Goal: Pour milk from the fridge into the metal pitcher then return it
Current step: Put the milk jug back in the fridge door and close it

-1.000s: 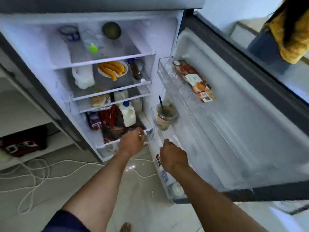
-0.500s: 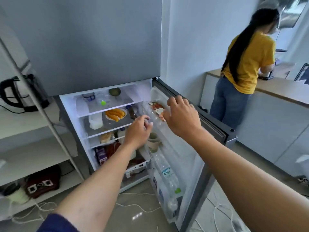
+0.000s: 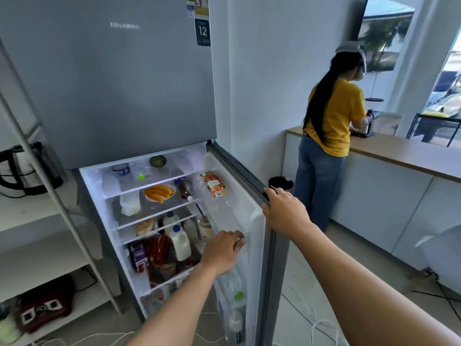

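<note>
The grey fridge stands with its lower door swung open to the right. A white milk jug with a blue cap stands on a lower shelf inside, a second one behind it. My right hand grips the top outer edge of the open door. My left hand rests with fingers spread against the door's inner side, to the right of the milk jug, holding nothing. No metal pitcher is in view.
A plate of yellow food, an avocado and bottles fill the shelves. A white shelf rack with a kettle stands left. A person in a yellow shirt works at the counter on the right. Cables lie on the floor.
The view has risen from the lower shelves to take in the whole fridge. My right hand moved from the lower door bin up to the door's top edge; my left hand left the shelf.
</note>
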### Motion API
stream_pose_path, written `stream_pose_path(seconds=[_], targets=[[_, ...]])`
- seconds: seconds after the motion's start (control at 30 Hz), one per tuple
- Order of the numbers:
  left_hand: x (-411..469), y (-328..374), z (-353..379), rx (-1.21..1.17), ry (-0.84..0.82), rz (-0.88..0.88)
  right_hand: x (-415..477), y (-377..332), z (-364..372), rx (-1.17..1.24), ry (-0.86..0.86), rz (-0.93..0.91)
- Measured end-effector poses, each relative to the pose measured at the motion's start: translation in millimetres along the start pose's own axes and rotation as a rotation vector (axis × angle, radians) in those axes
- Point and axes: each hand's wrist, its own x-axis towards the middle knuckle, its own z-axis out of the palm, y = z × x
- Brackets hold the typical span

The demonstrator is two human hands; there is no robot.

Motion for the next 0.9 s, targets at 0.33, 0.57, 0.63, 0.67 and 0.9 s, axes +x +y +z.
stream_pose_path(seconds=[0.33, 0.57, 0.63, 0.67, 0.9], targets=[[-33, -81, -52, -0.035, 0.023, -0.238, -16, -60, 3, 0.243, -0.124, -0.271], [-47, -150, -109, -0.052, -0.012, -0.364, 9, -131, 20, 0.203, -0.212, -0.524], [-47, -178, -132, -0.052, 0.029, -0.396, 23, -159, 28, 0.201, -0.236, -0.594], [-46, -185, -140, -0.044, 0.045, -0.385, 26, -165, 29, 0.201, -0.236, -0.615], [-43, -239, -233, 0.092, 0.239, -0.414, 71, -233, 70, 0.148, -0.293, -0.732]])
